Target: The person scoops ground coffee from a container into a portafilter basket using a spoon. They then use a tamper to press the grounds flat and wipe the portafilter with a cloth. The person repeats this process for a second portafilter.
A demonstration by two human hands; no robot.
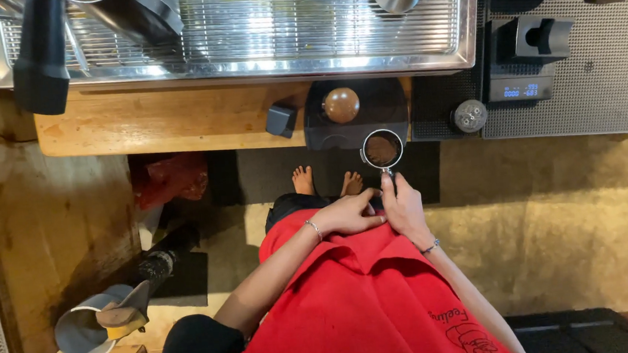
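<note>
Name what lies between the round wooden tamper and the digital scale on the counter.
In the head view, a small round metal-topped tool lies between the tamper and the scale.

Wooden counter (163,121) above yellowish floor (552,211); black mat (269,174) underfoot (dim, warm light).

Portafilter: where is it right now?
Head view, centre-right: the portafilter, basket full of ground coffee, is held by the right hand just below the black tamping mat, with the left hand beside its handle.

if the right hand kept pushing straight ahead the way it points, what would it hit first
Likely the black tamping mat at the wooden counter edge. The right hand holds the portafilter pointing towards it, the basket close to its front edge; the height is hard to judge from above.
</note>
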